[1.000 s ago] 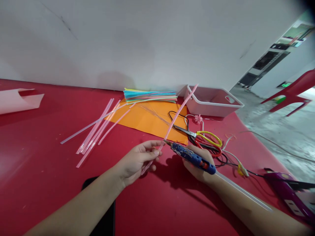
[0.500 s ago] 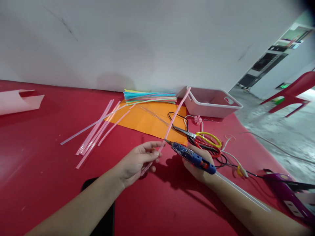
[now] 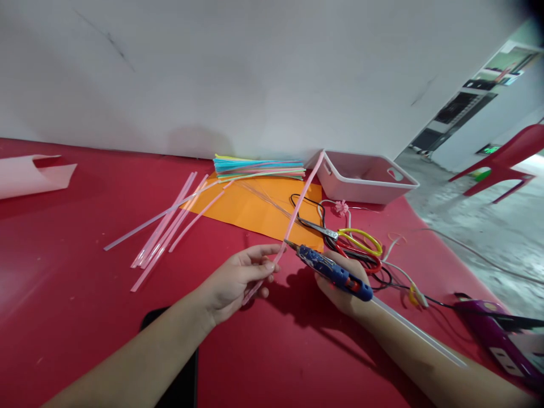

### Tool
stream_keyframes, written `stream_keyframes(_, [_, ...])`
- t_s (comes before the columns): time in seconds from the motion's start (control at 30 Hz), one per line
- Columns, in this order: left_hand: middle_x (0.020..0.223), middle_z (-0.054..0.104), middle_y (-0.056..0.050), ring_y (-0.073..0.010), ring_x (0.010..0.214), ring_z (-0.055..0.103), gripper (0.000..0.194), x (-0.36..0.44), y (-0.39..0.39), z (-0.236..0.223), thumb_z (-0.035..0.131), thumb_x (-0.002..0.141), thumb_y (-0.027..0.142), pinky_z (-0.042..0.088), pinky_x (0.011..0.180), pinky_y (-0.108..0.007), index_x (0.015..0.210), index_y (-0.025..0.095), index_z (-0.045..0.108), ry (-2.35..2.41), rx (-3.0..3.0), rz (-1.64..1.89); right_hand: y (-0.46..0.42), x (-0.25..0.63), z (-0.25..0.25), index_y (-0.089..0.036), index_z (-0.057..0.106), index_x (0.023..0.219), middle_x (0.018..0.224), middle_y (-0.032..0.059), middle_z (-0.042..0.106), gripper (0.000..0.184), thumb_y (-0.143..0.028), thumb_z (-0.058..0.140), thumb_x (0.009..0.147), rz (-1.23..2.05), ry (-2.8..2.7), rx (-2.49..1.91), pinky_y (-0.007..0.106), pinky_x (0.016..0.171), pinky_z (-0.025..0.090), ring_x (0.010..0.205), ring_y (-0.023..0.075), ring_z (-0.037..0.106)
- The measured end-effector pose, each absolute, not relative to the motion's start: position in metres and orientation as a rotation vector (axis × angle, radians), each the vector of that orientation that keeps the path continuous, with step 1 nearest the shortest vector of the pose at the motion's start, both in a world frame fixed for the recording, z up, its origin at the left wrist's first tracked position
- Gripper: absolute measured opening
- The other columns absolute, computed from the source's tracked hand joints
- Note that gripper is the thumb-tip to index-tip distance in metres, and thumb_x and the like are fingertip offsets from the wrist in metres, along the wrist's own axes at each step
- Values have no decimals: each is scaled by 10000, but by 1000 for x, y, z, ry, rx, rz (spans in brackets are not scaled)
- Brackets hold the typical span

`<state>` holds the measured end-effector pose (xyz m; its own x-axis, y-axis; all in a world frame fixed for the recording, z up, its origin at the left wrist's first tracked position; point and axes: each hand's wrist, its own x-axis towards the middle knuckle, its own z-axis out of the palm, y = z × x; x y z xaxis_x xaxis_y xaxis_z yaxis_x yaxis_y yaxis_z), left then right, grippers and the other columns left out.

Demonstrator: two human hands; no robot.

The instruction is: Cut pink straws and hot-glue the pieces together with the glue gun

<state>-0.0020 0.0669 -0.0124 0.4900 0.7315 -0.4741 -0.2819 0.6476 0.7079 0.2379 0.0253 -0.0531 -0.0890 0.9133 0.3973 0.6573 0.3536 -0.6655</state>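
Moved: free upper end of one pink strip, which stood over the bin's opening a second ago and now leans further left, level in view with the bin's left corner; contact with the bin cannot be told.

Left hand: one, fingers pinched narrow around the lower part of that strip, above the desk; strip slants up and away to the right.

Right hand: one, wrapped around a blue glue gun; finger positions partly hidden by it. Nozzle at the strip, just above the left fingertips; touching or barely apart, cannot tell. Clear glue stick projects from the rear, over the forearm.

Loose pink strips: several, lying left of the hands, crossed by one pale strip.

Orange sheet: one, flat, beyond the hands; a bundle of coloured strips along its far edge.

Scissors: one pair, yellow and red handles, blades over the sheet's right end.

Pink bin: one, against the wall. Small pink flower in front of it.

Purple power strip: one, at right.

Curled pale pink sheet: one, far left.

Red chair: one, beyond the desk.
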Motion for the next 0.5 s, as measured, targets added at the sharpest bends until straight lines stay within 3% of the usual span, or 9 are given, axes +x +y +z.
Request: stream_keyframes(0.5, [752, 659, -9, -76, 584, 605, 313, -2, 67, -12, 635, 828, 14, 506, 478, -166, 1003, 223, 787, 844, 609, 658, 25, 235, -49, -214, 557, 723, 558, -49, 565, 70, -146, 539, 726, 372, -1818, -1400, 204, 446, 402, 464, 100, 497])
